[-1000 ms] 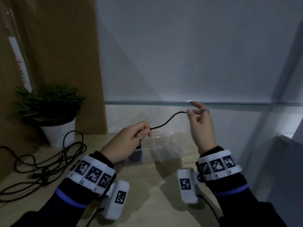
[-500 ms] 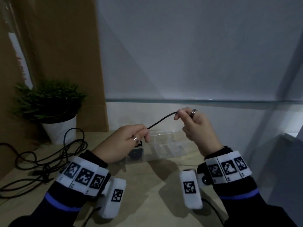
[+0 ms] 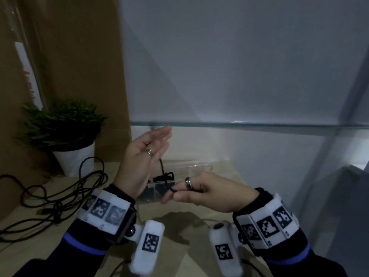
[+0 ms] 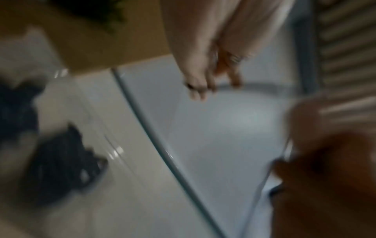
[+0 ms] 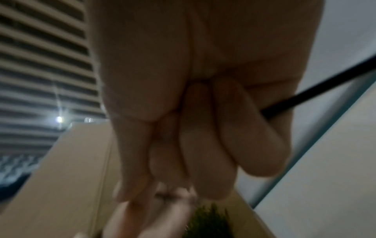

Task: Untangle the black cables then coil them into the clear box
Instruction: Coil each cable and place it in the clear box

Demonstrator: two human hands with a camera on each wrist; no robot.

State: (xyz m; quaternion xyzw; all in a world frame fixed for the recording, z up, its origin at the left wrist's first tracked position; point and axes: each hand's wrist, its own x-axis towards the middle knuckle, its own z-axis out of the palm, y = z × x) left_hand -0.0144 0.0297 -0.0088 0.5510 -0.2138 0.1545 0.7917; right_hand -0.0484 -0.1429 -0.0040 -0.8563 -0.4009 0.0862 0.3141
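A thin black cable runs from the edge of my raised left hand down to my right hand. The left hand's fingers are straight, its palm turned to me; how the cable lies against it is hidden. Thumb and forefinger of the right hand pinch the cable just in front of the clear box. A dark coil of cable lies in the box's left end. In the right wrist view the cable comes out of my curled fingers. The left wrist view is blurred and shows the straight fingers.
A tangle of black cables sprawls on the wooden table at the left. Behind it a green plant stands in a white pot. A glass shelf edge crosses just above the hands. A brown panel rises at the left.
My left hand has let go its pinch, risen and opened flat. My right hand has come down and to the left with the cable, in front of the box.
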